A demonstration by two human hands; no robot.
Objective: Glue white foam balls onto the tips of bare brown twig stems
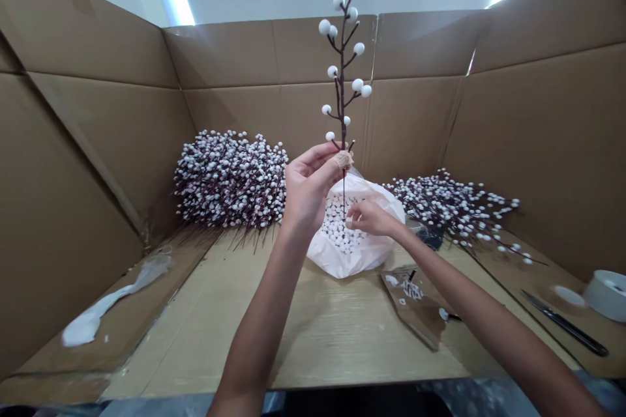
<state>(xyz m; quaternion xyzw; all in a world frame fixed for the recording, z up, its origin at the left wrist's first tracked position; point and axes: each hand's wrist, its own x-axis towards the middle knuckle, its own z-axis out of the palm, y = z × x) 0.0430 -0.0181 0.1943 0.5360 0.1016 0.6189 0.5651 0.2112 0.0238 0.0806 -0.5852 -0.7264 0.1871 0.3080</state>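
Note:
Upright in my left hand (315,179) is an artificial berry branch (343,71), a dark brown stem with white berries on short twigs. The thumb and fingers pinch it near its lower end, and a tan wrap covers the thumb tip. Some twig tips, at the top and low on the right, carry no berry. Below, my right hand (369,217) reaches over a white plastic bag (337,265) full of loose white berries (337,225). Its thumb and forefinger are drawn together by a berry; whether they grip it is hard to make out.
A big pile of berry branches (229,176) lies at the back left, a smaller pile (454,205) at the back right. A knife (565,322) and a tape roll (606,294) lie right. Cardboard walls (229,52) enclose the table. A cardboard piece (415,313) lies in front.

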